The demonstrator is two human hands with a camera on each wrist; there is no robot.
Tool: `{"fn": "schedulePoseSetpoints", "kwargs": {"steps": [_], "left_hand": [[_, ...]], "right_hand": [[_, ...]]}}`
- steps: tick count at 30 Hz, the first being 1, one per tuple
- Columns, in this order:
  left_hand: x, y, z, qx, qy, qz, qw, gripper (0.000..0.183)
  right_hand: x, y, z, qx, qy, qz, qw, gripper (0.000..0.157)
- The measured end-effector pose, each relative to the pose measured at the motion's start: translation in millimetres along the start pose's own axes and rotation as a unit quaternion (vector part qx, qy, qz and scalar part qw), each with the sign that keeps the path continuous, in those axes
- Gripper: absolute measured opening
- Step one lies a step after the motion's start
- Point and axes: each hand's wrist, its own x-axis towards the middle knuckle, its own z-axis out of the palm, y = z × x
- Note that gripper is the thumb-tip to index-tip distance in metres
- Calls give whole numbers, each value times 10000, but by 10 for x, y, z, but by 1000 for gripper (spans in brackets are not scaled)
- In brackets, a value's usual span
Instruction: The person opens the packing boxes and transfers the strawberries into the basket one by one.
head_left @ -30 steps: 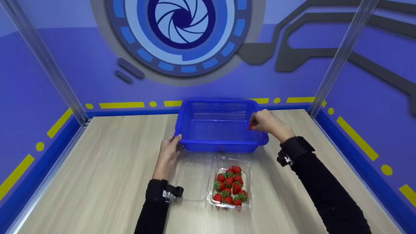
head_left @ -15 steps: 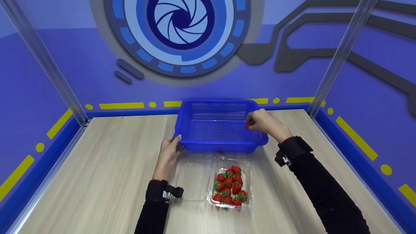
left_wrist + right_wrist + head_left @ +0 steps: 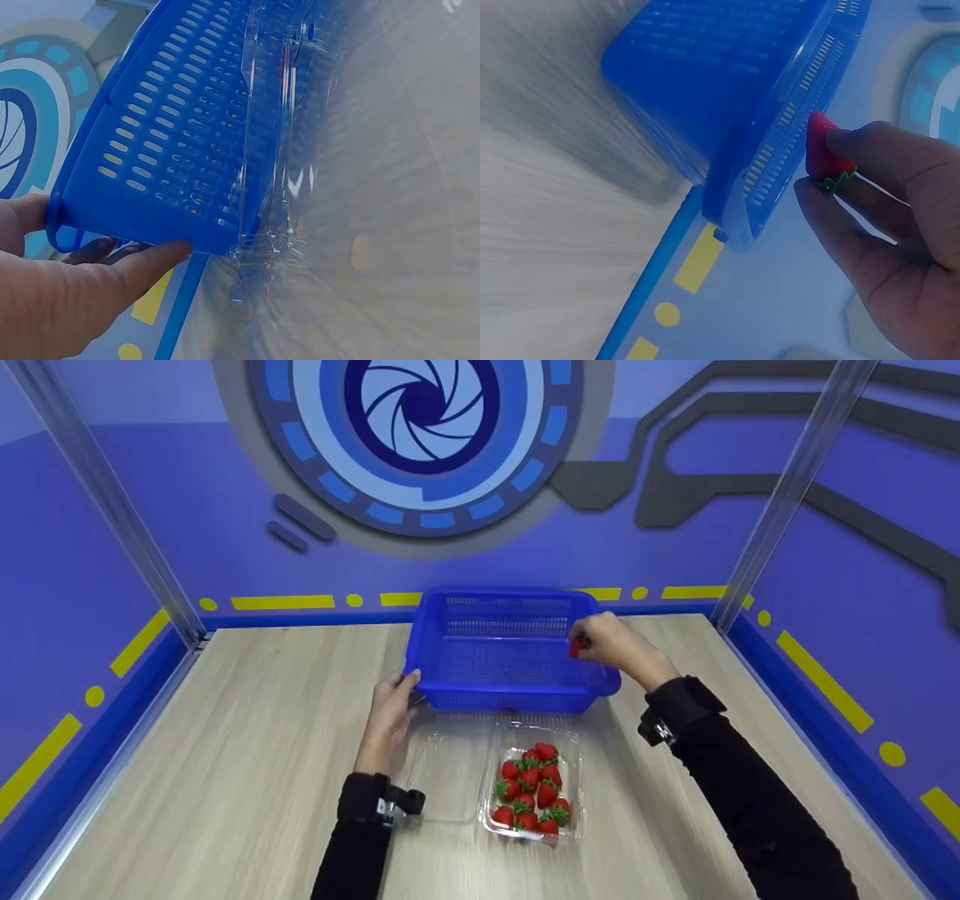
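Note:
A blue plastic basket (image 3: 510, 690) with slotted walls stands at the back of the table. My left hand (image 3: 390, 709) grips its near left corner, thumb over the rim; the left wrist view shows fingers under that rim too. Above the basket's right side, my right hand (image 3: 611, 643) pinches a red strawberry (image 3: 825, 154) between thumb and fingertips, its green leaves pointing down in the right wrist view. In front of the basket lies an opened clear plastic box (image 3: 574, 780). Its right half holds several strawberries (image 3: 529, 784); its flat lid (image 3: 446, 776) lies to the left.
The pale wooden table (image 3: 262, 750) has blue panels behind it and on both sides. Metal corner posts (image 3: 780, 510) rise at the back left and back right. The basket's far rim is close to the back wall (image 3: 480, 562).
My right hand has shifted slightly left with the strawberry, which has turned a little in the fingers. The left hand, basket and clear box have stayed in place.

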Motion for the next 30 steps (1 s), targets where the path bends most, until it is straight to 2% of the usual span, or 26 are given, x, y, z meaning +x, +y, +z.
{"fn": "schedulePoseSetpoints", "kwargs": {"steps": [11, 21, 23, 26, 30], "left_hand": [[21, 4, 6, 56, 20, -39, 10000, 56], [22, -19, -5, -93, 110, -75, 9999, 54], [19, -21, -5, -85, 141, -93, 9998, 54], [18, -22, -5, -55, 107, -65, 9999, 54], [17, -22, -2, -93, 2, 55, 9999, 52]], "right_hand": [[-53, 21, -25, 35, 9, 9, 10000, 27], [-175, -14, 86, -37, 82, -81, 9999, 24], [-211, -55, 127, -192, 89, -238, 9995, 22], [-273, -144, 180, -413, 204, -714, 9964, 20], [-363, -318, 204, -663, 662, -1234, 9879, 23]]}}
